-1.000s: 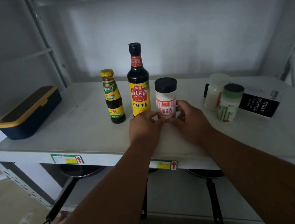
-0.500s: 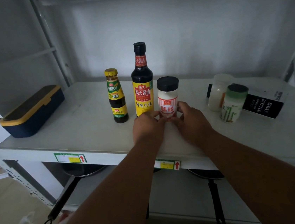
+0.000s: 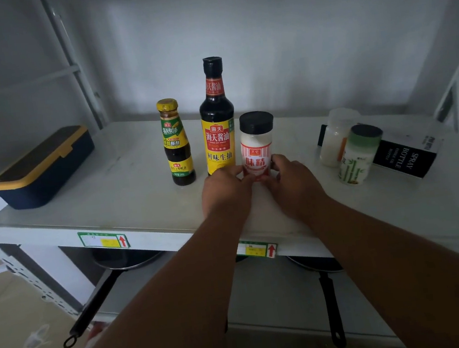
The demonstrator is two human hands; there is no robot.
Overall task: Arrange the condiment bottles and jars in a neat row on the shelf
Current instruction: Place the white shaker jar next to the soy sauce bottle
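Note:
Three condiments stand side by side on the white shelf point(image 3: 115, 186): a small oyster sauce bottle point(image 3: 176, 145) with a yellow cap, a tall soy sauce bottle point(image 3: 217, 123) with a black cap, and a white seasoning jar point(image 3: 256, 145) with a black lid and a red label. My left hand point(image 3: 224, 191) and my right hand point(image 3: 295, 183) both grip the base of the seasoning jar, which stands upright beside the soy sauce bottle. Off to the right stand a clear white jar point(image 3: 333, 139) and, in front of it, a green-lidded jar point(image 3: 359, 156) with a bamboo label.
A dark blue box point(image 3: 42, 169) with a yellow rim lies at the shelf's left end. A black "SPRAY BOTTLE" carton point(image 3: 404, 158) lies flat behind the right-hand jars. Frying pans point(image 3: 330, 299) sit on the lower shelf. Metal uprights frame both sides.
Both hands have stayed on the base of the seasoning jar. The jar stands in the same spot beside the soy sauce bottle; only the camera shifted slightly.

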